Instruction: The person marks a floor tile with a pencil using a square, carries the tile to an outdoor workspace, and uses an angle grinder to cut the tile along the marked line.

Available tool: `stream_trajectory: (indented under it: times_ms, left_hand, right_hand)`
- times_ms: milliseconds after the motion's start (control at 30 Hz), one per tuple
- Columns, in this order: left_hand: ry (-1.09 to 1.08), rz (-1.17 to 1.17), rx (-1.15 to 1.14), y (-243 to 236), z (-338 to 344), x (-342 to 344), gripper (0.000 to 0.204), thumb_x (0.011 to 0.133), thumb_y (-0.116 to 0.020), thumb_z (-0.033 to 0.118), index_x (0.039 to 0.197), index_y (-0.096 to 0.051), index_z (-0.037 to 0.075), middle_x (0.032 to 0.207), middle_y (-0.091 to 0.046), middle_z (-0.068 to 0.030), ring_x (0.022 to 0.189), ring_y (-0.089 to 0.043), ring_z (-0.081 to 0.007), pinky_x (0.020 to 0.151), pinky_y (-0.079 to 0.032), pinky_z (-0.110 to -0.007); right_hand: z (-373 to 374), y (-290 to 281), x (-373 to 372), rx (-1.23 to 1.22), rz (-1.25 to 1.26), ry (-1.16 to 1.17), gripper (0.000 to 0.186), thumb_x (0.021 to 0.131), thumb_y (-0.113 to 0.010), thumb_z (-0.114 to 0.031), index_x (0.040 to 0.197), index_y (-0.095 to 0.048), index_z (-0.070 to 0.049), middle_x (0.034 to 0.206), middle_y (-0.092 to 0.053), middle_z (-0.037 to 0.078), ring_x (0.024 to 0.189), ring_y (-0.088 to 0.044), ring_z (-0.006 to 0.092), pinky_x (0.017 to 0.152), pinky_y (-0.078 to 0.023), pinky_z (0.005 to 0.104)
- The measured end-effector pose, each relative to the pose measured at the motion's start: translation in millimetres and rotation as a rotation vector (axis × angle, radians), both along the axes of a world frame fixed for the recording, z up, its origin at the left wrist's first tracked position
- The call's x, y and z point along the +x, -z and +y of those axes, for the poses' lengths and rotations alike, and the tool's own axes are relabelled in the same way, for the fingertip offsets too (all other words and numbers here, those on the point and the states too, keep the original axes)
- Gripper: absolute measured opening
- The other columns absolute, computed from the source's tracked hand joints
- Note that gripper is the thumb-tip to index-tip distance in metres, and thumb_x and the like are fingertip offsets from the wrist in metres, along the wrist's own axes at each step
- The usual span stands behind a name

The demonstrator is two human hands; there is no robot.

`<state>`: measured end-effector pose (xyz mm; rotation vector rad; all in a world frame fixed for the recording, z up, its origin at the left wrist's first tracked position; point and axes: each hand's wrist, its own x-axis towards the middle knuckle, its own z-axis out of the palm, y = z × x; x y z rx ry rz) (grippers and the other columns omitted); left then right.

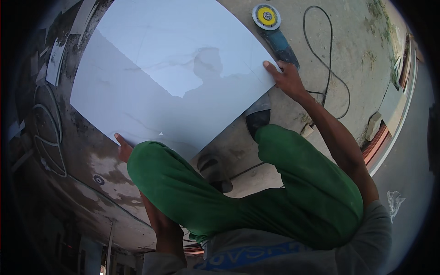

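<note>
A large, glossy white tile [160, 105] with faint grey veins lies in front of me, reflecting a person's outline. My right hand [288, 81] grips its right corner, thumb on top and fingers under the edge. At the near left edge, my left hand [123, 147] holds the tile with the thumb showing on top; my green-clad knee hides part of that hand. Just beyond my right hand rests an angle grinder [277, 39] with a blue-grey body and a yellow-centred disc facing up. A small white chip [161, 134] sits on the tile near my left knee.
The grinder's black cord [331, 50] loops over the concrete at right. A pale hose [58, 133] coils at left, by tile offcuts [56, 62]. A small round disc [98, 179] lies on wet ground. A broken block [373, 127] stands near the right-hand ledge.
</note>
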<state>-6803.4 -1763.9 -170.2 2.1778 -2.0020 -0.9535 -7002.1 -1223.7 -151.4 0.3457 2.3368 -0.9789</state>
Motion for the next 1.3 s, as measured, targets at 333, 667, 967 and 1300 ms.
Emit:
stream_trajectory:
  times_ms: [333,667,967,1300]
  left_hand:
    - [0.037,0.027,-0.003,-6.5,6.9,-1.0,0.103,0.087,-0.063,0.083,0.119,-0.069,-0.015,0.120,-0.071,-0.0285,0.105,-0.069,-0.0393,0.097,-0.054,-0.050]
    - [0.518,-0.425,-0.346,-28.8,-36.9,-30.1,0.089,0.094,-0.072,0.059,0.141,-0.054,-0.014,0.128,-0.068,-0.0261,0.122,-0.063,-0.0352,0.105,-0.050,-0.043]
    - [1.218,0.309,0.607,-162.3,207.0,-213.7,0.061,0.101,-0.067,0.040,0.143,-0.059,-0.004,0.126,-0.072,-0.0167,0.128,-0.062,-0.0243,0.117,-0.040,-0.042]
    - [0.667,0.996,1.521,-93.2,350.2,-211.1,0.072,0.111,-0.030,0.067,0.120,-0.066,0.005,0.105,-0.071,-0.0069,0.097,-0.063,-0.0141,0.092,-0.050,-0.032]
  right_hand:
    - [32.0,-30.6,-25.4,0.201,0.099,-0.214,0.056,0.100,-0.065,-0.050,0.093,-0.073,0.005,0.072,-0.067,0.014,0.068,-0.063,0.0268,0.069,-0.051,0.0431]
    - [57.8,18.3,-57.2,0.377,0.137,-0.331,0.071,0.078,-0.078,-0.041,0.127,-0.061,0.007,0.111,-0.072,0.027,0.104,-0.072,0.0405,0.095,-0.056,0.0485]
    - [74.4,-21.4,-51.0,0.051,0.002,0.036,0.050,0.071,-0.079,-0.032,0.106,-0.067,0.002,0.084,-0.070,0.014,0.074,-0.072,0.0278,0.071,-0.058,0.0396]
    - [-7.4,-122.3,-12.1,-0.948,-0.271,0.270,0.056,0.071,-0.077,-0.026,0.115,-0.062,0.005,0.084,-0.068,0.014,0.062,-0.068,0.0202,0.058,-0.059,0.0321]
